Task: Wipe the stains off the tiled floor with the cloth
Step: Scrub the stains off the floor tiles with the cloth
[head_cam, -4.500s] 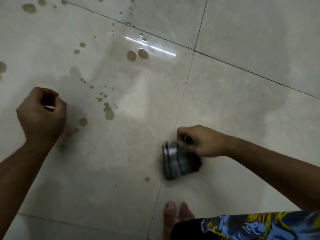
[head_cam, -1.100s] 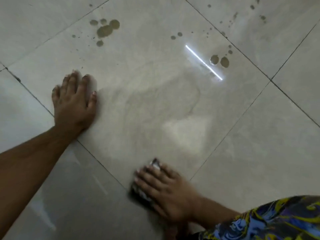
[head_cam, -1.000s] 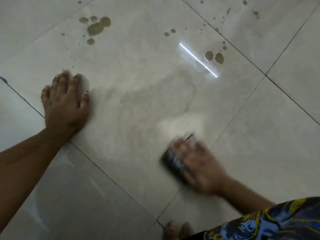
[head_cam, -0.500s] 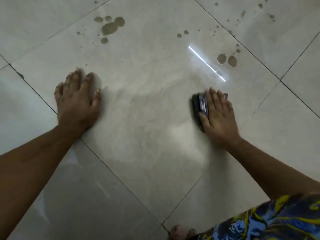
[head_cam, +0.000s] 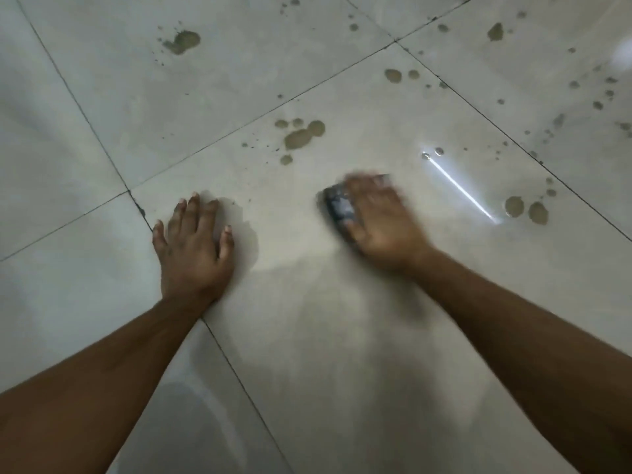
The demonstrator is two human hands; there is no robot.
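1. The right hand is flat on the dark cloth at centre frame, pressing it onto the tiled floor. The hand is motion-blurred, but its fingers look laid out over the cloth rather than curled round it. Only the cloth's left edge peeks out.

2. The left hand is planted palm down at left of centre, fingers straight and slightly spread, holding nothing. It looks to be propping the body.

3. Stains are plentiful. The nearest cluster of brown blots sits just above the cloth. A pair of blots lies to the right, beside a bright streak of reflected light. Another big splat sits at upper left, with scattered spots across the upper right.

4. The tile below the hands looks wiped, with a faint damp sheen and no spots that I can see.

5. Risks from here:
- With only flat fingers pinning it, a fast stroke could let the cloth slide out or bunch up.
- A loaded cloth may smear the brown blots into streaks rather than lift them.
- The damp, glossy tile could let the bracing left palm slip as weight shifts forward.
- The far spots at upper right need a long reach, so some may be missed.
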